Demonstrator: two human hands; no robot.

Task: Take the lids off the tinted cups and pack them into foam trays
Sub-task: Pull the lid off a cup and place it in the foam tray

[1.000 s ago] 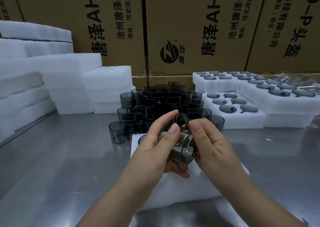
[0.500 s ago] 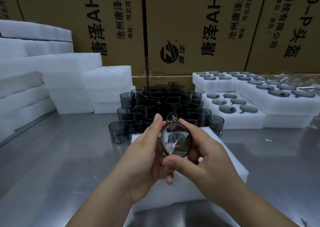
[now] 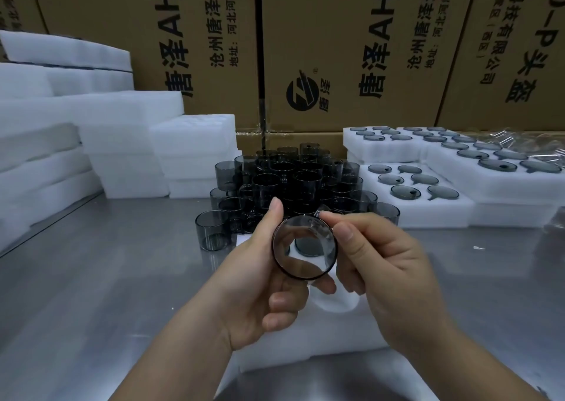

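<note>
Since half a second ago the right hand [image 3: 388,263] has climbed from under the cup [image 3: 293,273] to its upper rim, where thumb and forefinger pinch the lid tab [image 3: 320,214]. The left hand [image 3: 260,278] grips the cup from the side, thumb up along the rim and fingers [image 3: 281,301] curled beneath. The cup's round face is turned to the camera, above the tray [image 3: 305,354]. The step, I judge, is peeling the lid [image 3: 305,241] off (glare hides whether it has lifted). Next calls for a steady pull on the tab while the left hand holds firm.
</note>
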